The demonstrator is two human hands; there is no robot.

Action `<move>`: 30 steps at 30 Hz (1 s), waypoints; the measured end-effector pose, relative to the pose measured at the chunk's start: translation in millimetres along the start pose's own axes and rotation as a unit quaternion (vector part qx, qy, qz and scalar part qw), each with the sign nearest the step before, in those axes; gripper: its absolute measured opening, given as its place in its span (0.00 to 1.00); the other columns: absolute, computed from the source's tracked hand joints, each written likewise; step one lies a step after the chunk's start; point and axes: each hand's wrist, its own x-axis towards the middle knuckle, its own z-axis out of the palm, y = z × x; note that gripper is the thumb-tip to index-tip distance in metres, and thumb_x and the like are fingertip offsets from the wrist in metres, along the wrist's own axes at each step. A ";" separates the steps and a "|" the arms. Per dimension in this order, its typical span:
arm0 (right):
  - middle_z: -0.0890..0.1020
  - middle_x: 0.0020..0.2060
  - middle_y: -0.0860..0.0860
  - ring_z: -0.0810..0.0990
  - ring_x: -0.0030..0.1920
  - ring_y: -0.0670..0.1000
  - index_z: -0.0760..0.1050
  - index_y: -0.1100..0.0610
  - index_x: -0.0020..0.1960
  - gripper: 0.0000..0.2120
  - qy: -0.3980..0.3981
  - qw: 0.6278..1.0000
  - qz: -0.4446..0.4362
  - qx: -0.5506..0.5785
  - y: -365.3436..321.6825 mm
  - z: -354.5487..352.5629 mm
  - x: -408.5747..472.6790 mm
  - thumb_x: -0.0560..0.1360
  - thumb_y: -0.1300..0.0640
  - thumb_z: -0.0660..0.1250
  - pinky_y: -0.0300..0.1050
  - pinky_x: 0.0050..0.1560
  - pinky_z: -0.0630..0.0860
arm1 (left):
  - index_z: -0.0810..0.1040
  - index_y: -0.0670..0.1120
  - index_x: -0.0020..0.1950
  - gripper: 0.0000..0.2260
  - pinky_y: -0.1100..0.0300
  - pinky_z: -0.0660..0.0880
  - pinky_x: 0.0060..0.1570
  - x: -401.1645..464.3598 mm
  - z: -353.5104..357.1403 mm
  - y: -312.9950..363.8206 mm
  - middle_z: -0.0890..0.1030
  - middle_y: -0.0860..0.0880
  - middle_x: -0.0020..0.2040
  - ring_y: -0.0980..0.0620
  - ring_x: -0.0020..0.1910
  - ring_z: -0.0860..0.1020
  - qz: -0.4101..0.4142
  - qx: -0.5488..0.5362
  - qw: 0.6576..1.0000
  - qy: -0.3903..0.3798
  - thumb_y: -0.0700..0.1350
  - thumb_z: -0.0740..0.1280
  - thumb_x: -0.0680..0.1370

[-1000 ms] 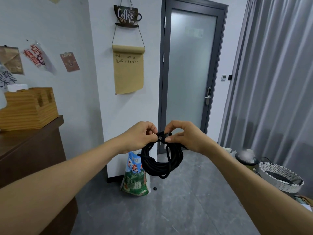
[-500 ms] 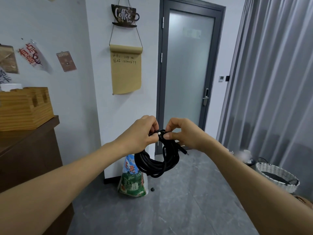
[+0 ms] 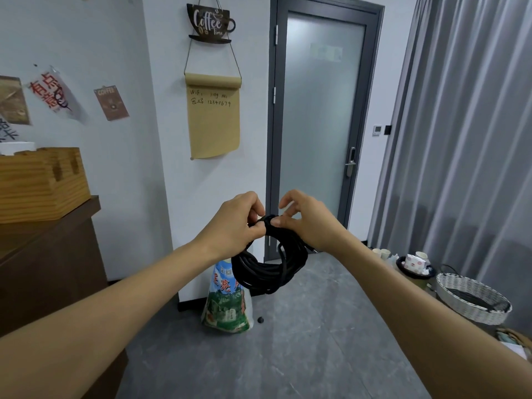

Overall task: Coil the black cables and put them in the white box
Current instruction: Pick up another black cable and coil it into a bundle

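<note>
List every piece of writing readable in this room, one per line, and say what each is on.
"Coffee Time": cup-shaped wall sign.
"WiFi: jing mi" and "12345679": handwritten on the brown paper roll; two characters before the number are unclear.
"COFFEE": small brown poster.
"有点": red characters on the tilted card; the rest is unclear.
"亮": printed sack on the floor; other print is too small.

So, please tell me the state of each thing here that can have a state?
black cable: coiled, hanging in the air
left hand: grips the coil's top
right hand: pinches the coil's top
door: closed
curtain: drawn
printed bag: upright on the floor
</note>
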 end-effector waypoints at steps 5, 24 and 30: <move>0.79 0.43 0.48 0.75 0.40 0.43 0.79 0.58 0.54 0.10 -0.027 0.999 -0.020 -0.006 2.0 10.4 2.3 0.77 0.54 0.65 0.36 0.43 0.72 | 0.71 0.47 0.46 0.06 0.75 0.67 0.37 0.2 -1.0 -4.4 0.72 0.52 0.41 0.55 0.40 0.71 -0.015 0.001 1.000 -0.015 0.40 0.67 0.74; 0.80 0.31 0.48 0.78 0.31 0.42 0.82 0.62 0.48 0.06 0.010 0.991 0.071 0.116 15.6 6.1 3.1 0.73 0.61 0.70 0.35 0.36 0.73 | 0.82 0.45 0.52 0.07 0.51 0.73 0.53 -2.1 29.0 -5.9 0.83 0.42 0.46 0.44 0.49 0.79 -0.047 -0.057 0.997 -0.023 0.40 0.65 0.77; 0.81 0.36 0.54 0.79 0.35 0.49 0.81 0.63 0.47 0.08 -0.014 0.975 0.116 0.191 17.2 6.8 -0.9 0.75 0.58 0.69 0.40 0.38 0.76 | 0.79 0.50 0.62 0.13 0.65 0.71 0.52 -7.8 34.8 -9.8 0.83 0.51 0.53 0.53 0.54 0.79 -0.054 -0.041 0.998 -0.003 0.44 0.63 0.79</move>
